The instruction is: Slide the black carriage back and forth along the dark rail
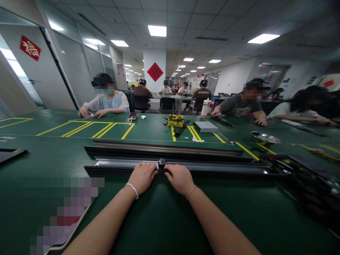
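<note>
A long black profile (220,169) with a shiny strip along it lies crosswise on the green table in front of me. Near its middle sits a small black block (161,163). My left hand (142,178) grips the profile just left of this block, fingers over the far side and thumb toward the block. On the other side, my right hand (181,179) is closed on the profile in the same way. The fingertips of both hands are partly hidden. A second long dark profile (164,149) lies parallel, just behind the first.
The green table (66,152) carries yellow tape lines. Dark items (313,177) crowd the right side, near a metal bowl (265,138). Farther back are a yellow object with black cables (176,120), a grey box (205,126) and a white bottle (205,108). Several people sit across the table.
</note>
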Motion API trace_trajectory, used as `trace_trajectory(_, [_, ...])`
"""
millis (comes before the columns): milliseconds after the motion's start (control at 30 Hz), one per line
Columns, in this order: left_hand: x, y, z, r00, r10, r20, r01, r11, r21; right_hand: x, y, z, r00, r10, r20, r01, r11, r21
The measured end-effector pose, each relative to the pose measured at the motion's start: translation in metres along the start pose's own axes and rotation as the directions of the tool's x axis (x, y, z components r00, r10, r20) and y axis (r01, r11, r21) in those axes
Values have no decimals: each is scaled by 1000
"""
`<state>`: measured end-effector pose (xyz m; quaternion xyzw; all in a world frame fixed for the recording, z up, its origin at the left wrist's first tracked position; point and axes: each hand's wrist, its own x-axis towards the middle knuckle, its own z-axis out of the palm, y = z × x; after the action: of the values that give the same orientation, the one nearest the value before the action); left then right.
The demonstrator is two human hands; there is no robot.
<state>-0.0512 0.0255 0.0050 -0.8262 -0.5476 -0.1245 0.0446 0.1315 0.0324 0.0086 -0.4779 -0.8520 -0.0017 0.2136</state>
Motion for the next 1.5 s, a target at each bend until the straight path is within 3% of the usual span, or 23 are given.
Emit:
trace_trajectory(100, [0,0,-1,1000,-15,10,15,1000,-1,-1,-1,4,998,40,-41,-41,999,-9])
trace_trajectory(733, [1,-4,2,1000,2,-9,-2,1000,-4,-1,-1,7,996,21,-81,-23,999,-25])
trace_trajectory(1500, [1,-3,1,1000,15,-5,-15,1000,-15,0,0,4,998,48,-40,-49,999,-12])
